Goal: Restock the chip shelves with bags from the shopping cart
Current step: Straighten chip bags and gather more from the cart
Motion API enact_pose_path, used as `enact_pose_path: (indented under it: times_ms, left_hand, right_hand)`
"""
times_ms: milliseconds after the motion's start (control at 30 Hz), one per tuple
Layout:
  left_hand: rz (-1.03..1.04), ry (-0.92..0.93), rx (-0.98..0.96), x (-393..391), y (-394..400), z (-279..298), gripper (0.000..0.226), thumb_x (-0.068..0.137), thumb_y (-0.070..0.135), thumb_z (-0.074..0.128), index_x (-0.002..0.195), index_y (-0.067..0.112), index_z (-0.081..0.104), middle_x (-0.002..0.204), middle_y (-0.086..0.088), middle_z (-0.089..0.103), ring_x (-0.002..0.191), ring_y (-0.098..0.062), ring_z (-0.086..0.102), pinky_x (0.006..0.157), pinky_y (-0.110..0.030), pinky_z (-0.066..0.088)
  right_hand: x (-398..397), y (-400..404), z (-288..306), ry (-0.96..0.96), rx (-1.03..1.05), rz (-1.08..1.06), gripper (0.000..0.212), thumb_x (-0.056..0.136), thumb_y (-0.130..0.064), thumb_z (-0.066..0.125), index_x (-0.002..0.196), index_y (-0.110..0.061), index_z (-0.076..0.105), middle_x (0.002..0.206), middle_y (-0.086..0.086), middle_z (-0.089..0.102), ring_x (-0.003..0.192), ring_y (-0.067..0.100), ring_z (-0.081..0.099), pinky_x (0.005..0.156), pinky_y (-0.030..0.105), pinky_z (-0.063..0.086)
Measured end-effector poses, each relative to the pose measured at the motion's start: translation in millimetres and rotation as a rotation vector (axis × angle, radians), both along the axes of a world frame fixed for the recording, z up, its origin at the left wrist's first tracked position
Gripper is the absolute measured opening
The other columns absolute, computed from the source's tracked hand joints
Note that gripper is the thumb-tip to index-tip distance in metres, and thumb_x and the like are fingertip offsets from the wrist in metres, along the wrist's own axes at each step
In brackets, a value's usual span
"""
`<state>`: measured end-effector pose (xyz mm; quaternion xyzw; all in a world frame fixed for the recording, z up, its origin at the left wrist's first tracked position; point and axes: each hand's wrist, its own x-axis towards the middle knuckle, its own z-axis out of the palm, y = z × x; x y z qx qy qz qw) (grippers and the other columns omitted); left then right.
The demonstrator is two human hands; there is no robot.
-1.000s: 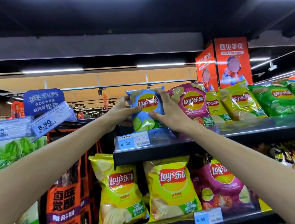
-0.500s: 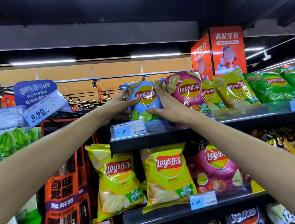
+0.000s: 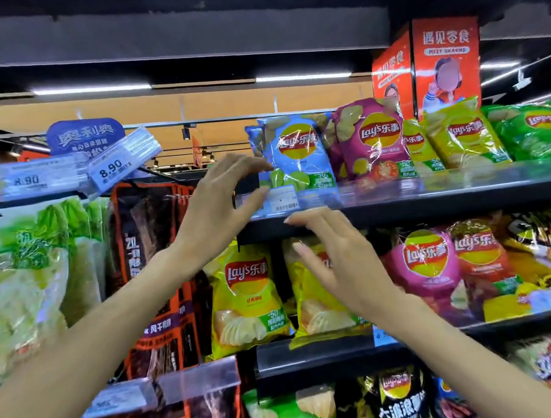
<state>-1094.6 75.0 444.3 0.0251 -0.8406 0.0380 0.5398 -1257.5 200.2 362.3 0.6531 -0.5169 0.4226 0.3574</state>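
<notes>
A blue Lay's chip bag (image 3: 299, 154) stands upright at the left end of the top shelf (image 3: 438, 205), next to a pink Lay's bag (image 3: 371, 139). My left hand (image 3: 222, 203) hovers just left of the blue bag with fingers relaxed in a loose curve, holding nothing. My right hand (image 3: 338, 260) is lower, in front of the shelf edge and the yellow bags below, fingers straight and empty. The shopping cart is out of view.
Yellow (image 3: 464, 134) and green Lay's bags (image 3: 533, 131) fill the top shelf to the right. The shelf below holds yellow (image 3: 246, 298), pink (image 3: 425, 267) and orange bags. Left stand dark hanging snack packs (image 3: 154, 274), green-white bags (image 3: 19, 289) and price tags (image 3: 111, 167).
Both hands let go of the blue bag, which stays on the top shelf. My right hand dropped below the shelf edge; my left hand drew back to the left.
</notes>
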Motion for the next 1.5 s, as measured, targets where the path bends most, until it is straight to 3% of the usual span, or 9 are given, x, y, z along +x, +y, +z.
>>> enact_pose_path:
  times_ms: [167, 333, 433, 533, 733, 900, 1100, 1333, 1500]
  left_hand:
    - [0.055, 0.060, -0.061, 28.6, 0.1, -57.5, 0.019, 0.092, 0.016, 0.066, 0.111, 0.015, 0.068, 0.114, 0.001, 0.061, 0.113, -0.017, 0.054, 0.101, -0.027, 0.039]
    - [0.109, -0.029, 0.069, 53.9, -23.6, -118.1, 0.013, 0.095, 0.025, 0.065, 0.105, 0.017, 0.064, 0.108, 0.009, 0.057, 0.092, -0.009, 0.058, 0.080, -0.033, 0.052]
    - [0.268, -0.122, 0.194, 53.3, -38.7, -134.0, 0.034, 0.091, 0.041, 0.062, 0.119, 0.025, 0.053, 0.108, 0.015, 0.049, 0.086, -0.008, 0.058, 0.074, -0.036, 0.056]
    - [0.415, -0.242, 0.293, 45.4, -48.5, -137.0, 0.060, 0.091, 0.054, 0.053, 0.140, 0.030, 0.030, 0.119, 0.004, 0.054, 0.093, -0.025, 0.065, 0.076, -0.044, 0.055]
    - [0.398, -0.269, 0.364, 29.6, -54.7, -143.4, 0.087, 0.093, 0.053, 0.054, 0.154, 0.030, -0.003, 0.110, -0.005, 0.064, 0.098, -0.028, 0.064, 0.076, -0.041, 0.050]
    - [0.185, -0.292, 0.549, 30.4, -56.3, -150.7, 0.103, 0.090, 0.043, 0.066, 0.146, 0.053, -0.020, 0.125, -0.006, 0.061, 0.105, -0.023, 0.063, 0.093, -0.048, 0.051]
    - [0.010, -0.346, 0.676, 34.1, -62.0, -146.1, 0.108, 0.091, 0.019, 0.068, 0.151, 0.042, -0.019, 0.141, 0.005, 0.047, 0.093, 0.000, 0.065, 0.082, -0.009, 0.048]
    - [-0.056, -0.329, 0.752, 33.0, -63.0, -147.6, 0.110, 0.091, 0.013, 0.068, 0.148, 0.052, -0.018, 0.138, 0.031, 0.034, 0.106, 0.004, 0.061, 0.088, -0.012, 0.049]
    - [-0.015, -0.319, 0.714, 32.9, -61.4, -148.1, 0.112, 0.090, 0.017, 0.070, 0.146, 0.055, -0.019, 0.147, 0.013, 0.035, 0.114, -0.010, 0.061, 0.100, -0.033, 0.050]
  right_hand:
    - [14.6, -14.0, -53.6, -0.004, 0.144, -0.012, 0.030, 0.097, -0.025, 0.058, 0.126, -0.022, 0.056, 0.122, -0.007, 0.056, 0.113, 0.015, 0.053, 0.094, 0.025, 0.042]
    - [25.8, -32.0, -83.7, -0.067, 0.399, -0.036, 0.059, 0.099, -0.030, 0.055, 0.151, -0.022, 0.027, 0.155, -0.005, 0.029, 0.141, 0.015, 0.035, 0.109, 0.031, 0.040]
    - [38.2, -45.3, -86.7, -0.126, 0.508, -0.067, 0.077, 0.101, -0.032, 0.052, 0.158, -0.021, 0.002, 0.166, 0.002, 0.003, 0.150, 0.020, 0.020, 0.118, 0.032, 0.027]
    - [48.1, -60.6, -86.5, -0.225, 0.582, -0.119, 0.085, 0.101, -0.032, 0.052, 0.157, -0.027, -0.012, 0.166, 0.008, -0.008, 0.151, 0.028, 0.016, 0.117, 0.040, 0.028]
    - [49.8, -80.3, -79.8, -0.386, 0.653, -0.153, 0.085, 0.100, -0.032, 0.055, 0.155, -0.031, -0.009, 0.162, 0.020, 0.008, 0.144, 0.039, 0.030, 0.111, 0.047, 0.033]
    - [50.9, -84.9, -81.2, -0.401, 0.627, -0.139, 0.089, 0.097, -0.032, 0.059, 0.155, -0.034, -0.009, 0.158, 0.014, 0.019, 0.134, 0.039, 0.042, 0.106, 0.049, 0.040]
    - [59.6, -75.2, -87.1, -0.259, 0.531, -0.272, 0.088, 0.098, -0.026, 0.057, 0.155, -0.027, -0.010, 0.160, 0.012, 0.013, 0.125, 0.035, 0.049, 0.101, 0.045, 0.044]
    - [58.7, -67.6, -93.6, -0.168, 0.517, -0.322, 0.092, 0.098, -0.027, 0.055, 0.156, -0.025, -0.016, 0.164, 0.012, 0.005, 0.125, 0.033, 0.049, 0.100, 0.042, 0.044]
    - [53.2, -45.9, -95.3, -0.098, 0.470, -0.177, 0.084, 0.102, -0.033, 0.051, 0.157, -0.021, -0.011, 0.166, 0.001, -0.005, 0.149, 0.019, 0.023, 0.115, 0.033, 0.032]
